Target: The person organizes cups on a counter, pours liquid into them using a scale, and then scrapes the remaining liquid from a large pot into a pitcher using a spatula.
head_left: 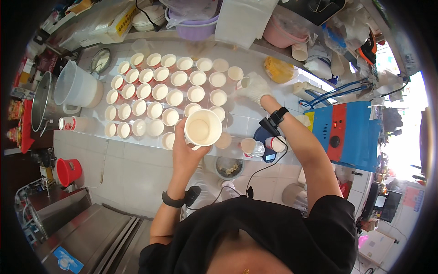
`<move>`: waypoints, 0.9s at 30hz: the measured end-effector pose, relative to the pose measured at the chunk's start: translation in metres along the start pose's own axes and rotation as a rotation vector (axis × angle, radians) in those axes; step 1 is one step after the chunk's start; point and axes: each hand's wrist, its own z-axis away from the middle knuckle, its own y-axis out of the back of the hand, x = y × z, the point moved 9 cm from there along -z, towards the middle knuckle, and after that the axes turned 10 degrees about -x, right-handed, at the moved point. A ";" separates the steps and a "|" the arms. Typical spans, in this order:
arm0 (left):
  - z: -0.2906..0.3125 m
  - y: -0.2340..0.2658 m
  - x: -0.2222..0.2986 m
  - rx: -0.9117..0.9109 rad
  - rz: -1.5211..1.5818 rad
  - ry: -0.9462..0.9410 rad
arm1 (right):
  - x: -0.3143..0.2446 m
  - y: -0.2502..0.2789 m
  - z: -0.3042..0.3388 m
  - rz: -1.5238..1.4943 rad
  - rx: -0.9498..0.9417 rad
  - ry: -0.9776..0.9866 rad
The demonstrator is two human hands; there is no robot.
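Observation:
My left hand is closed around a large white cup, raised above the near side of the table with its mouth facing up. Its inside is pale and I see down to the bottom. A white knitted glove covers my right hand, which reaches over the table's right part. Its fingers grip a small tilted paper cup; the glove hides part of it. Left of that hand, rows of white paper cups with red printing stand upright across the table, several of them.
A clear plastic jug and a metal pot stand at the left, near a cup lying sideways. A blue machine is at the right. Near the front edge are a scale and cups. A bowl sits below.

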 end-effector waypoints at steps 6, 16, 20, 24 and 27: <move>0.001 -0.002 -0.006 -0.004 0.047 0.036 | 0.028 -0.037 -0.041 0.049 0.030 -0.022; -0.005 -0.001 -0.002 -0.004 0.056 0.035 | 0.019 -0.037 -0.058 0.076 0.124 -0.007; -0.007 0.000 -0.004 0.000 0.058 0.049 | 0.006 -0.032 -0.052 0.114 -0.009 -0.017; -0.007 -0.002 -0.003 -0.005 0.038 0.018 | 0.008 -0.030 -0.053 0.130 -0.010 -0.040; -0.006 -0.002 0.000 -0.012 0.049 0.024 | -0.002 -0.014 -0.036 0.112 0.087 -0.001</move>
